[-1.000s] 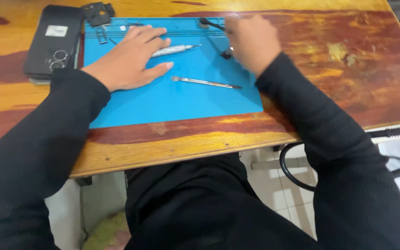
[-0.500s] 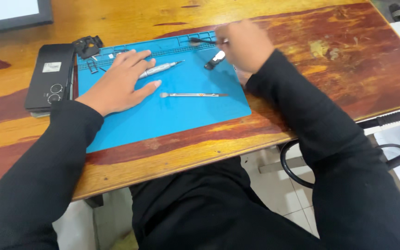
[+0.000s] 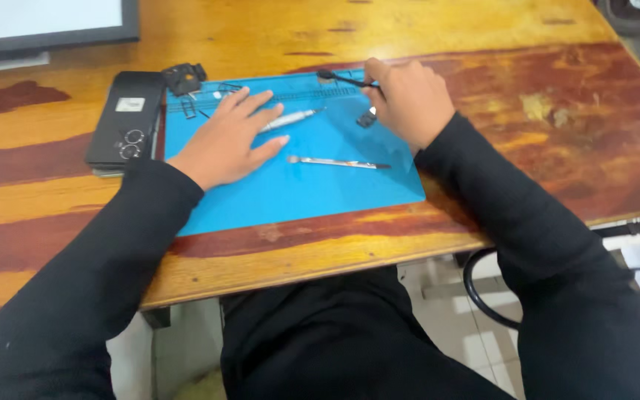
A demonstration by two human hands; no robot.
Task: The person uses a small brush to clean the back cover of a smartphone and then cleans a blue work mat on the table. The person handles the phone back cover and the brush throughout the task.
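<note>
My left hand [image 3: 227,139] lies flat, fingers spread, on the blue work mat [image 3: 298,189], its fingertips over a silver screwdriver [image 3: 288,118]. My right hand [image 3: 409,100] rests at the mat's far right corner, fingers closed around a thin black tool [image 3: 338,77] that sticks out to the left. A small dark part [image 3: 367,117] lies just beside that hand. A slim metal tool [image 3: 338,162] lies on the mat between the hands. A black phone [image 3: 126,123] lies back up, left of the mat.
The wooden table [image 3: 527,96] carries a small black component [image 3: 182,78] and tiny parts at the mat's far left corner. A dark-framed white screen [image 3: 46,22] sits at the far left. A black cable [image 3: 483,289] hangs below the table's near edge on the right.
The view has shifted, so the mat sits lower in the frame. My right hand stays at the mat's far right corner with the black tool; my left hand remains flat on the mat.
</note>
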